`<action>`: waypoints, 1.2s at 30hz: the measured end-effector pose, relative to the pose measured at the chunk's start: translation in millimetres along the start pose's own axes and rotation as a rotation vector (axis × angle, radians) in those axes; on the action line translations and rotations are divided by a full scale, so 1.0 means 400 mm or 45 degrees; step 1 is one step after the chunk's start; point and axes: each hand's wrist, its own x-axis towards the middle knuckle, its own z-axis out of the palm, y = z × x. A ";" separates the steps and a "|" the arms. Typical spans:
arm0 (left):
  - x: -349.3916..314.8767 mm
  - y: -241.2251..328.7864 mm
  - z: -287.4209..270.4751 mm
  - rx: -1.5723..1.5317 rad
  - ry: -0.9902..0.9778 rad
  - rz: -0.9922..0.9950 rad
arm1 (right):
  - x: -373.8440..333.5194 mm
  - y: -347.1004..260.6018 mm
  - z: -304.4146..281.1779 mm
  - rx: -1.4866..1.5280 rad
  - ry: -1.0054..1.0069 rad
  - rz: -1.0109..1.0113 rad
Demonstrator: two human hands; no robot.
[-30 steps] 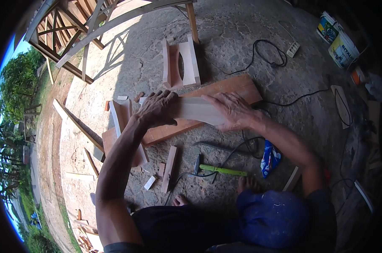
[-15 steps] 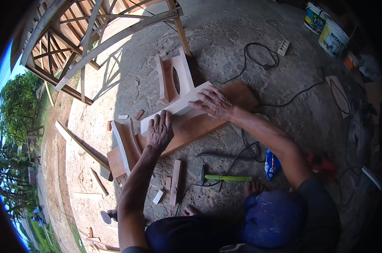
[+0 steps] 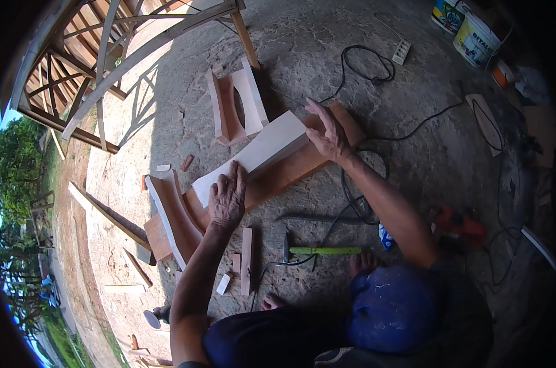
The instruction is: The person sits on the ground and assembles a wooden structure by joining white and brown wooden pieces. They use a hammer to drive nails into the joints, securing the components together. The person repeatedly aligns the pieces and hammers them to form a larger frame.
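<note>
Hammer (image 3: 321,250): nearest me on the ground, green handle, untouched.
Left hand (image 3: 227,197): fingers spread flat, pressing the near end of the pale board (image 3: 253,156).
Board axis: runs from near-left to far-right, lying on the reddish plank (image 3: 290,168).
Right hand (image 3: 330,132): fingers open, resting at the far end, gripping nothing.
Beyond: curved wooden pieces (image 3: 235,104).

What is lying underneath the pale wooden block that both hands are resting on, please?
Under the pale block lies a reddish-brown plank on the concrete floor. The left hand and right hand press its ends; the plank's covered part is hidden.
</note>
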 end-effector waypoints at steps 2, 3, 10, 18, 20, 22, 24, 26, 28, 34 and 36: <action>0.021 0.036 -0.022 -0.136 0.009 -0.006 | -0.023 0.104 -0.055 0.210 -0.091 0.345; 0.013 0.038 -0.035 -0.176 0.011 -0.031 | -0.029 0.114 -0.054 0.344 -0.145 0.522; -0.002 0.007 -0.067 -0.379 -0.031 -0.134 | -0.030 0.141 -0.009 0.584 -0.326 0.582; -0.155 -0.050 -0.017 -1.125 0.369 -0.681 | -0.029 0.148 -0.030 0.520 -0.432 0.510; -0.201 -0.070 0.010 -1.627 0.364 -0.741 | -0.020 0.124 -0.018 0.456 -0.504 0.436; -0.197 -0.083 0.009 -1.493 0.314 -0.667 | -0.029 0.120 -0.035 0.386 -0.552 0.398; -0.180 -0.080 -0.015 -1.425 0.277 -0.632 | -0.033 0.129 -0.046 0.274 -0.563 0.315; -0.176 -0.072 -0.001 -1.416 0.303 -0.641 | -0.029 0.152 -0.055 0.115 -0.537 0.188; -0.181 -0.077 -0.004 -1.408 0.293 -0.669 | -0.026 0.143 -0.051 0.085 -0.561 0.158; -0.176 -0.103 0.006 -1.419 0.242 -0.713 | -0.007 0.134 -0.057 -0.013 -0.550 -0.072; -0.172 -0.109 0.018 -1.427 0.253 -0.719 | -0.005 0.151 -0.059 -0.079 -0.567 -0.140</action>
